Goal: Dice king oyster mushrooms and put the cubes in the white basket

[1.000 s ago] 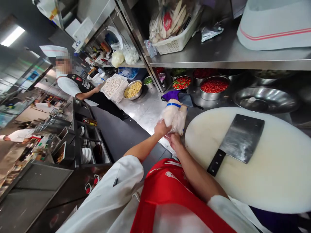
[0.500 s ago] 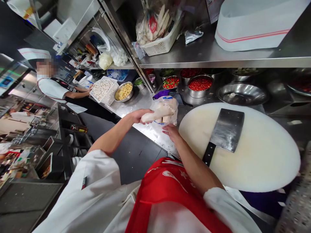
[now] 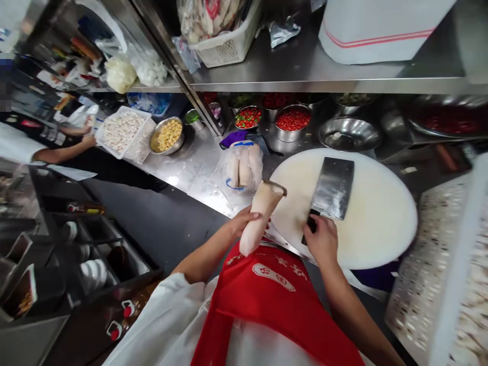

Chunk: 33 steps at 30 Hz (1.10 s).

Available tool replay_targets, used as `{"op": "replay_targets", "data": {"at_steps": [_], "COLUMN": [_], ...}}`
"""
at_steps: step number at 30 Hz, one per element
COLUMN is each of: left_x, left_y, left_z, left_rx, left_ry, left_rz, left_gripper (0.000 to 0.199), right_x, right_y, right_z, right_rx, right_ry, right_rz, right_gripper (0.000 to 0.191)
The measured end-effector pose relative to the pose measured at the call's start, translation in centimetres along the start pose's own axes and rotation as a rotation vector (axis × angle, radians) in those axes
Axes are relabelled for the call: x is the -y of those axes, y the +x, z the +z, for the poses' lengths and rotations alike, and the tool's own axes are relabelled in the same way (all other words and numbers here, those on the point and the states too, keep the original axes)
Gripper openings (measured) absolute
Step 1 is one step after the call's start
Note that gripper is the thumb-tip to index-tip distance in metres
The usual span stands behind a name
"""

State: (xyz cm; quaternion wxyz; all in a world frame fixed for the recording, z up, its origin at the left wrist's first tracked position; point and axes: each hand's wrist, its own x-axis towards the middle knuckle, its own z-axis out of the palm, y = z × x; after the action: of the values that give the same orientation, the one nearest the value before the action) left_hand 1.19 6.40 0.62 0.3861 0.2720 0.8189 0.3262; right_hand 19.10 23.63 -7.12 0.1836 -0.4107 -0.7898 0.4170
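A thick pale king oyster mushroom (image 3: 261,216) with a brownish cap edge is held by my left hand (image 3: 244,221), its fingers closed round the stem. It is tilted in front of the red apron, near the left edge of the round white chopping board (image 3: 385,223). On that board a wide cleaver (image 3: 334,184) lies flat. My right hand (image 3: 322,238) is closed over its black handle. Beyond the mushroom, a clear plastic bag (image 3: 244,170) with several more king oyster mushrooms rests on the steel counter.
Metal bowls of chopped red chillies (image 3: 293,120) line the back under a steel shelf (image 3: 324,84). To the left stand a bowl of yellow pieces (image 3: 166,135) and a white basket (image 3: 124,131), with a co-worker's hand (image 3: 89,140) beside it. A perforated white crate (image 3: 423,249) borders the right.
My left hand has brought one mushroom from the bag toward the apron. My right hand has left the bag and taken the cleaver's handle. The view has turned right.
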Motion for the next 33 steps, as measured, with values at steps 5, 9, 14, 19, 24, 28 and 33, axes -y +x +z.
{"op": "replay_targets", "data": {"at_steps": [5, 9, 14, 19, 24, 28, 33], "left_x": [-4.2, -6.9, -4.8, -1.5, 2.3, 4.9, 3.2], "left_y": [8.7, 14.1, 17.9, 18.6, 15.9, 13.5, 14.1], "left_z": [0.9, 0.8, 2.6, 3.5, 2.5, 1.2, 2.4], "left_rx": [0.078, 0.049, 0.334, 0.318, 0.172, 0.181, 0.313], "left_ry": [-0.596, -0.111, 0.458, 0.598, 0.488, 0.414, 0.36], "left_rz": [0.36, 0.766, 1.24, 1.356, 1.261, 1.055, 0.854], "left_gripper": [0.095, 0.09, 0.073, 0.074, 0.055, 0.064, 0.06], "right_x": [-0.6, -0.6, -1.0, 1.2, 1.6, 1.0, 1.4], "right_y": [-0.6, 0.0, -2.2, -6.0, -7.8, -8.4, -8.1], "right_z": [-0.2, -3.2, -9.8, -12.6, -11.7, -10.5, -10.5], "right_rx": [0.112, 0.212, 0.235, 0.121, 0.066, 0.165, 0.236], "right_ry": [-0.458, -0.586, -0.383, 0.155, 0.517, 0.517, 0.106], "right_rz": [-0.084, 0.188, 0.436, 0.627, 0.666, 0.78, 0.671], "right_gripper": [0.053, 0.072, 0.074, 0.072, 0.079, 0.084, 0.073]}}
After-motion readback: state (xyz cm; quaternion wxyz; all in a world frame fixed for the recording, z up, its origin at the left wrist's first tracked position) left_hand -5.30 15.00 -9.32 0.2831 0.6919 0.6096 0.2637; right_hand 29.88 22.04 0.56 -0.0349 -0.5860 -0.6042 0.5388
